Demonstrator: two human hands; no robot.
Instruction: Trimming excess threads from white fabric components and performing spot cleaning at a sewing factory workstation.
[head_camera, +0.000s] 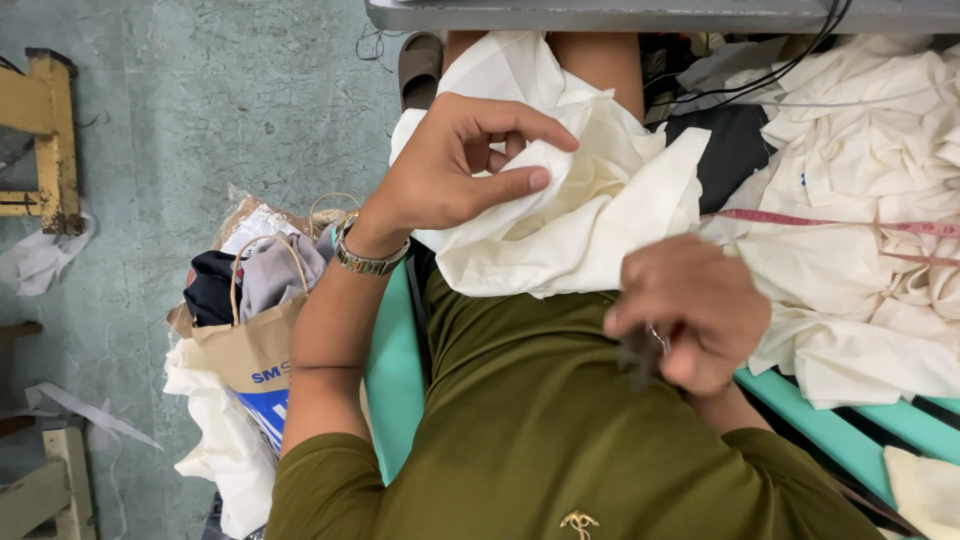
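The left hand (455, 165) pinches a fold of cream cloth (570, 215) lying on the lap, lifting its edge clear. The right hand (690, 310), blurred, is clenched near the cloth's near edge; whether its grip holds anything, I cannot tell.

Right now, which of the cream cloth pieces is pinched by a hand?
The cream cloth piece on the lap; the left hand pinches its edge, while the cream cloth pile lies untouched at the right.
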